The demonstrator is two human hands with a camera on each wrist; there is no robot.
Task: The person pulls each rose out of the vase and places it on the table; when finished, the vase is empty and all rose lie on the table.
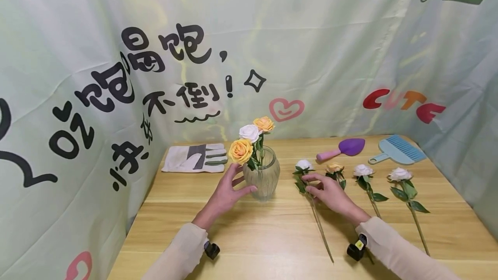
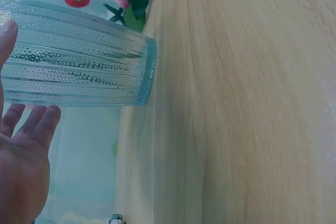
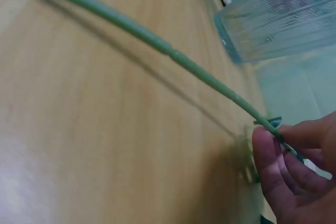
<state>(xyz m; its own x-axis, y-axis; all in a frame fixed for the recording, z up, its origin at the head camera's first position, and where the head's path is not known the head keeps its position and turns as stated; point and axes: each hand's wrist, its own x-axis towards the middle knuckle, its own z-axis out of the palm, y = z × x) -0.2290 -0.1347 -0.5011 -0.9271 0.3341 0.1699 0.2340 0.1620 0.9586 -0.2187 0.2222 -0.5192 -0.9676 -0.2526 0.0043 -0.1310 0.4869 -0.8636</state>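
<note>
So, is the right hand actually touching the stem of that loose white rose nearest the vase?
Touching. The right wrist view shows the right hand pinching the green stem between its fingertips.

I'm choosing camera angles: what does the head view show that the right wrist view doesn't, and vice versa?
Only the head view shows the purple trowel and the yellow roses in the glass vase. Only the right wrist view shows ridges along the pinched rose stem. Both show the right hand pinching that stem, the vase and wooden table.
</note>
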